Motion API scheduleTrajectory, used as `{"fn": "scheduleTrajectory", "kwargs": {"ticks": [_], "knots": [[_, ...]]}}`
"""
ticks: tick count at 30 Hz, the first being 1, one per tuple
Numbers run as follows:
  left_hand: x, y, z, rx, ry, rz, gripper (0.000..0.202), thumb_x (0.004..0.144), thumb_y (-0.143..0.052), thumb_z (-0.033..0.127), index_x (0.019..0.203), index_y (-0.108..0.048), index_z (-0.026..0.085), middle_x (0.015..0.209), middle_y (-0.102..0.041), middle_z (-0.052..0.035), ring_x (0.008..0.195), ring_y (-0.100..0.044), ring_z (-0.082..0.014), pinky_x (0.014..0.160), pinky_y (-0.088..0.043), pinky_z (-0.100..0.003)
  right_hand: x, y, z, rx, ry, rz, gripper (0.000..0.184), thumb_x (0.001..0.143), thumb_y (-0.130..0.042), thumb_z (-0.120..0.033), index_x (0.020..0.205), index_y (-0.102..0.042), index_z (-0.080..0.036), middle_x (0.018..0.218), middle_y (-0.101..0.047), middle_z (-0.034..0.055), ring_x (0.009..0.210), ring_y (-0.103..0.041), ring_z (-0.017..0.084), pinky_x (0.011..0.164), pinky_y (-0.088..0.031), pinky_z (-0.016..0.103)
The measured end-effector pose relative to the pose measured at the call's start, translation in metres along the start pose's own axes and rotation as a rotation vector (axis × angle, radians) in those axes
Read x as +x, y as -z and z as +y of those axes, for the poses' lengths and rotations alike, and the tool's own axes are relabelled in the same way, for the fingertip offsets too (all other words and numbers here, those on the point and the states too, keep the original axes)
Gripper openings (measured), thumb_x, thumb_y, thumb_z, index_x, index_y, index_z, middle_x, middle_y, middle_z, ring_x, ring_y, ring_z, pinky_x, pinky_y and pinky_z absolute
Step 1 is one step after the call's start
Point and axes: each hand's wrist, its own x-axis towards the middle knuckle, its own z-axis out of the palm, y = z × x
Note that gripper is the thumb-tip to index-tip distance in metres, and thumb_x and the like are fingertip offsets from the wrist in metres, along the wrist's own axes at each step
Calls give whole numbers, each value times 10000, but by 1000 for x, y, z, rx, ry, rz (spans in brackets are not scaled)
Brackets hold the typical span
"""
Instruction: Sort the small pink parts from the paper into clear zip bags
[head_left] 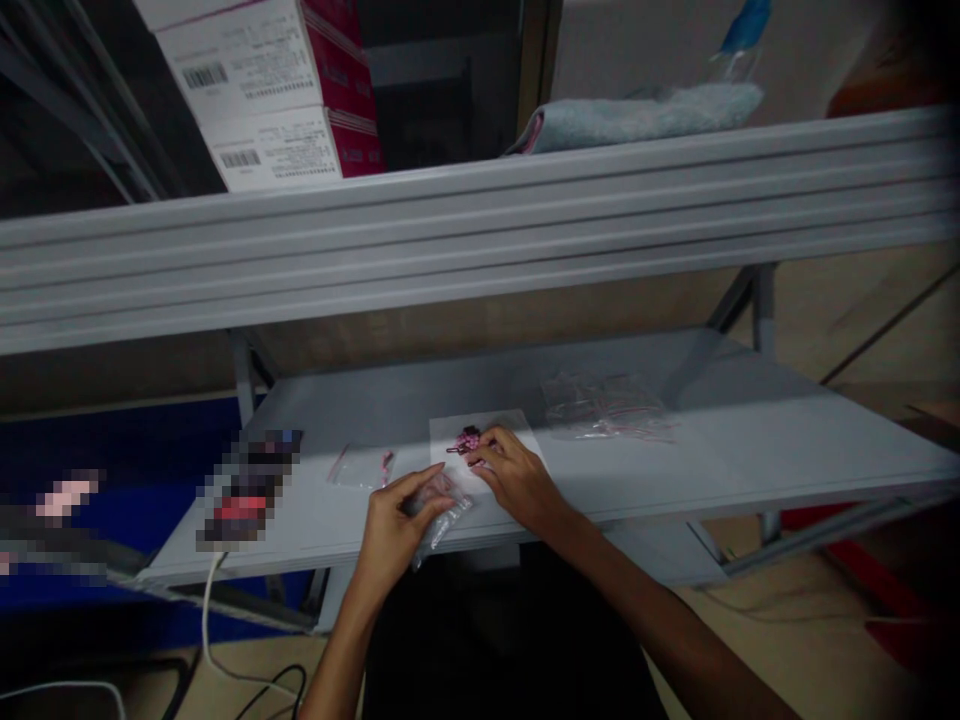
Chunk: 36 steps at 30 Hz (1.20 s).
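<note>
At lower middle, the left hand curls its fingers around a clear plastic bag, pinching it. The right hand rests on a white sheet — its fingers touch a small pink object, though I cannot tell whether they grip it. The grey shelf also carries a small bag to the left and a pile of clear bags to the right.

Paper sheet on shelf, plastic bag right, packet perhaps left
</note>
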Motion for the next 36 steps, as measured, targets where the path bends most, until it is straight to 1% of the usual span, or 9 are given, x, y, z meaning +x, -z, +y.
{"fn": "scheduleTrajectory", "kwargs": {"ticks": [4,11,15,18,24,27,30,33,36], "knots": [[1,-1,0,-6,4,-6,407,754,-787,288,1148,-733,198,1117,-759,-81,1010,-708,-246,951,-527,-375,0,2,-1,35,-1,12,153,914,-579,-118,1023,-672,-171,1017,-597,102,976,-591,237,868,-542,405],[1,-3,-3,4,-17,-16,415,755,-791,289,1158,-728,212,1129,-755,-76,1019,-703,-235,944,-522,-352,0,0,5,78,36,-10,199,902,-530,-56,996,-658,-175,1030,-590,93,1001,-595,222,874,-537,385],[1,-4,-2,-3,-16,-17,421,751,-794,275,1162,-725,213,1127,-755,-79,1012,-705,-239,930,-527,-355,0,1,4,93,69,1,215,922,-504,-79,1021,-666,-180,1042,-593,94,1008,-592,216,881,-534,376],[1,-4,-1,-11,-18,-12,424,747,-797,253,1163,-725,210,1136,-751,-84,1037,-697,-244,951,-516,-364,1,4,1,73,85,-4,209,937,-488,-106,996,-678,-173,1031,-598,103,999,-589,224,881,-530,382],[0,-5,-1,-3,-19,-17,425,760,-793,290,1172,-718,215,1153,-745,-79,1052,-688,-242,970,-502,-369,2,7,3,66,30,-50,150,922,-525,-137,1001,-649,-165,1025,-630,94,1003,-596,228,888,-517,387],[1,-5,-1,12,-16,-19,435,763,-791,323,1176,-715,207,1141,-748,-83,1040,-690,-244,966,-505,-372,1,4,8,68,47,-68,120,919,-556,-154,971,-660,-183,1013,-667,77,1029,-598,233,921,-499,395],[1,-5,-2,11,-8,-10,442,758,-794,323,1175,-717,199,1135,-751,-85,1033,-693,-247,964,-508,-371,2,3,9,86,94,-72,126,928,-568,-167,960,-683,-207,998,-706,54,1026,-616,225,927,-496,389],[1,-5,-2,-1,-4,-5,438,757,-791,307,1174,-719,193,1132,-752,-90,1016,-702,-251,956,-517,-378,4,8,2,147,126,-27,123,927,-594,-180,964,-706,-214,990,-731,46,996,-641,211,919,-501,379],[2,-5,0,-10,-4,-4,436,756,-791,298,1172,-721,188,1133,-752,-97,1015,-704,-256,959,-519,-389,6,14,-9,288,140,-15,98,916,-635,-203,954,-723,-222,952,-749,24,963,-668,188,959,-488,376]]}}
